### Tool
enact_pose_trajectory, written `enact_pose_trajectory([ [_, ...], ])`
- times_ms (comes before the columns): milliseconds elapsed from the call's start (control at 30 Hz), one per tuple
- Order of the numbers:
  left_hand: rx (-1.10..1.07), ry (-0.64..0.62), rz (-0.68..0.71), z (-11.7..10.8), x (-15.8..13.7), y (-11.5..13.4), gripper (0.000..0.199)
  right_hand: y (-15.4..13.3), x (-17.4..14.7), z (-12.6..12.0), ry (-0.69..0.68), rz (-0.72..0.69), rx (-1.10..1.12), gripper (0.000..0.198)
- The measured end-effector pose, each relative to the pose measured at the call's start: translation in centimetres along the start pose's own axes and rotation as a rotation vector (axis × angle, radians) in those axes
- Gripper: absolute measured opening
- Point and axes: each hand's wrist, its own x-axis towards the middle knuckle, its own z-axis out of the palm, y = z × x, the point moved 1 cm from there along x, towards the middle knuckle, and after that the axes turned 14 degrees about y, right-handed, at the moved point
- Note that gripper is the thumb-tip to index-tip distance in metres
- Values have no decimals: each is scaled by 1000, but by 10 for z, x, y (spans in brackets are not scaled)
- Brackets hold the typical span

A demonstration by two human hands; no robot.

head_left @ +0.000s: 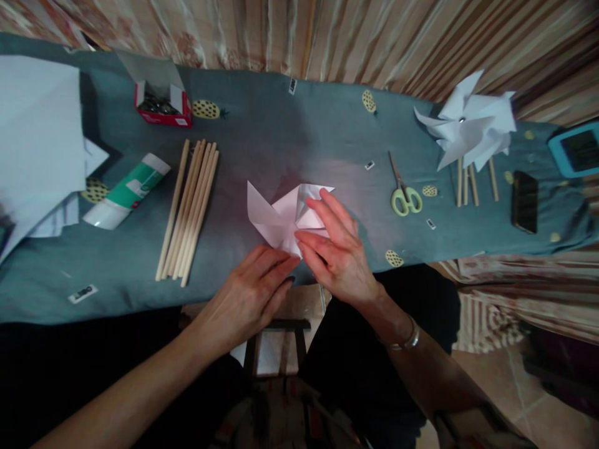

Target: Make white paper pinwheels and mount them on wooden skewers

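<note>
A white paper pinwheel (281,223), partly folded, lies at the near edge of the cloth-covered table. One blade stands up at its left, and another is folded over at the right. My left hand (257,284) pinches the paper's near corner between thumb and fingers. My right hand (339,249) bends over the right side, its thumb and index finger closed on the paper near the middle while other fingers rest on the folded blade. The fingers partly cover the paper's near and right parts.
Wooden sticks (189,212), a glue bottle (128,190) and a red box of small metal pieces (161,106) lie left, beside white paper sheets (40,125). To the right are scissors (405,190), finished pinwheels (468,121), a phone (525,202) and a blue-cased device (578,149).
</note>
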Motion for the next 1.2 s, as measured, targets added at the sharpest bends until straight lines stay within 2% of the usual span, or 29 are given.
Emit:
enact_pose_trajectory([
  [300,8,-4,3,0,-1,0,29,-1,-2,1,-45,6,-49,22],
  [767,10,-35,-13,0,0,-1,30,-4,-1,0,-9,-19,-81,21],
  [1200,-3,-45,-14,-1,1,-1,30,-5,2,5,-48,-52,-129,25],
])
